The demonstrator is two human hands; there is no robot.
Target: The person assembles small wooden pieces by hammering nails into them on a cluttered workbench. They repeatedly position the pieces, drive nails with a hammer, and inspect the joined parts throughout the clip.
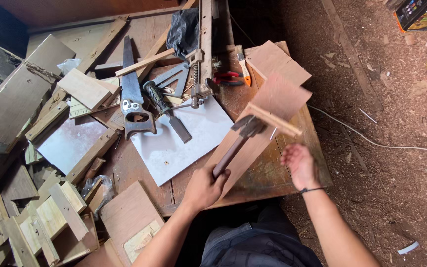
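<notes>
Holding the hammer (pixel 238 141) tight in my left hand (pixel 204 187), I had its dark head up over a thin wood strip (pixel 273 120) that lay across a long brown board (pixel 260 131) on the workbench (pixel 277 175). My right hand (pixel 300 165) was open and held nothing, just beside the board's edge. I think I was in the middle of hammering the strip down. The next hit needed good aim at the strip, with my open fingers kept out of the way. A saw (pixel 132 96) and a chisel (pixel 166 111) lay well apart to the left.

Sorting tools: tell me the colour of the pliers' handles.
Red, on the pliers beside the clamp; head view.
</notes>
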